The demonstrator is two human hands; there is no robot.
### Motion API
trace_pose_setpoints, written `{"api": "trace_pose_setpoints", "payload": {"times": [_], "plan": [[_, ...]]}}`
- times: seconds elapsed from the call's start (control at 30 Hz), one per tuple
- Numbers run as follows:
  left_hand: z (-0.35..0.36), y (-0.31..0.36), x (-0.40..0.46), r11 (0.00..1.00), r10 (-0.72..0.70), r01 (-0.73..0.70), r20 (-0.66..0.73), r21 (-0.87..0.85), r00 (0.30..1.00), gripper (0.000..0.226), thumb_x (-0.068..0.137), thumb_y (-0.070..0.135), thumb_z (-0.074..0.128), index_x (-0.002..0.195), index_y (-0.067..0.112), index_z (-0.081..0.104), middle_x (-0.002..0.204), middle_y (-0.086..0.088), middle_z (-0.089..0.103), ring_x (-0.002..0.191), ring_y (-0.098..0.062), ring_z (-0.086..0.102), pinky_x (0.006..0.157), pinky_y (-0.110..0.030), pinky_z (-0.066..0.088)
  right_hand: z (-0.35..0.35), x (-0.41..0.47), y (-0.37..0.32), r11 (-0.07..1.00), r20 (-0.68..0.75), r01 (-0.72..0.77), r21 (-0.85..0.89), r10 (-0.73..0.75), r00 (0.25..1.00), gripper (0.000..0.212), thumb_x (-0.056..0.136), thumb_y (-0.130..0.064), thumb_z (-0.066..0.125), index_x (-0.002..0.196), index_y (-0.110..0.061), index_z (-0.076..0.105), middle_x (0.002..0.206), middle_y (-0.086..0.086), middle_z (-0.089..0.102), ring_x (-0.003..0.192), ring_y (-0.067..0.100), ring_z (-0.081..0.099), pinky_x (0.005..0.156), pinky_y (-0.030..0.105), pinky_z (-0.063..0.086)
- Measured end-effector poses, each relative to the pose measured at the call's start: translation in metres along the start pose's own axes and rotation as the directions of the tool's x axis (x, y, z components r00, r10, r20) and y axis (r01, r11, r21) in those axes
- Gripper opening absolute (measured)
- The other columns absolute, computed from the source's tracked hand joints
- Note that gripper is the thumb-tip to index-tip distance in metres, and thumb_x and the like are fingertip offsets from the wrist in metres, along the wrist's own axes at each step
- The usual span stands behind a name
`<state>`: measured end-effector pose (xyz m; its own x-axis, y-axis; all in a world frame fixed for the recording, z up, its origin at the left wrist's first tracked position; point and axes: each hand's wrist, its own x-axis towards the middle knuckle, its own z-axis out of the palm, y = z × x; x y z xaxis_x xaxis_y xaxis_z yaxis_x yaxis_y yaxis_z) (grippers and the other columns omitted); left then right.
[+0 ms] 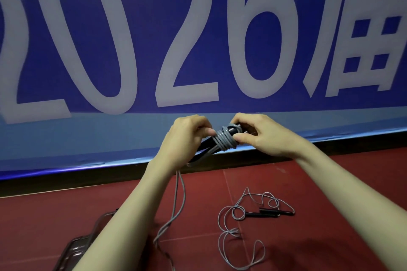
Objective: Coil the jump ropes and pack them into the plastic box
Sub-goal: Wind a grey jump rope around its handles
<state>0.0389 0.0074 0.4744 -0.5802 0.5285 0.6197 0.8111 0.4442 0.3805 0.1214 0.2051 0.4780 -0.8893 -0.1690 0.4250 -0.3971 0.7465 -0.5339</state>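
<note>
I seem to be in a sports hall. A big blue printed banner [198,50] with white "2026" lettering lines the wall above a dark red rubbery tiled floor [319,182].

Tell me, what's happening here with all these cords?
A person is winding a grey jump rope around its black handles, held up in both hands: the left hand grips the handles and the right hand pinches the coil. The rope's loose end hangs down to the red floor. A second jump rope lies uncoiled there, and the plastic box sits at lower left.
</note>
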Motion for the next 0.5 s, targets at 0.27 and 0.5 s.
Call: {"api": "trace_pose_setpoints", "payload": {"times": [0.27,0.5], "plan": [[-0.004,-0.011,-0.011,0.925,0.05,0.037,0.217,-0.378,0.975,0.024,0.094,0.011,0.058,0.077,0.026,0.066,0.08,0.016,0.061,0.081,-0.004,0.058,0.078,-0.014,0.041,-0.002,-0.006,-0.002,0.955,0.176,-0.051,0.293,-0.001,0.984,0.016,0.093,-0.013,0.056,0.103,-0.001,0.058,0.076,0.001,0.056,0.062,0.011,0.047,0.056,0.023,0.04],[0.004,-0.014,-0.011,0.797,-0.064,0.215,0.275,-0.565,0.959,0.019,0.094,0.018,0.055,0.077,0.013,0.06,0.064,0.01,0.058,0.06,-0.006,0.05,0.061,-0.018,0.041,-0.002,-0.005,-0.001,0.923,0.166,-0.043,0.383,-0.022,0.986,0.013,0.096,-0.006,0.054,0.105,0.003,0.056,0.081,0.006,0.059,0.063,0.007,0.051,0.058,0.023,0.043]]}}
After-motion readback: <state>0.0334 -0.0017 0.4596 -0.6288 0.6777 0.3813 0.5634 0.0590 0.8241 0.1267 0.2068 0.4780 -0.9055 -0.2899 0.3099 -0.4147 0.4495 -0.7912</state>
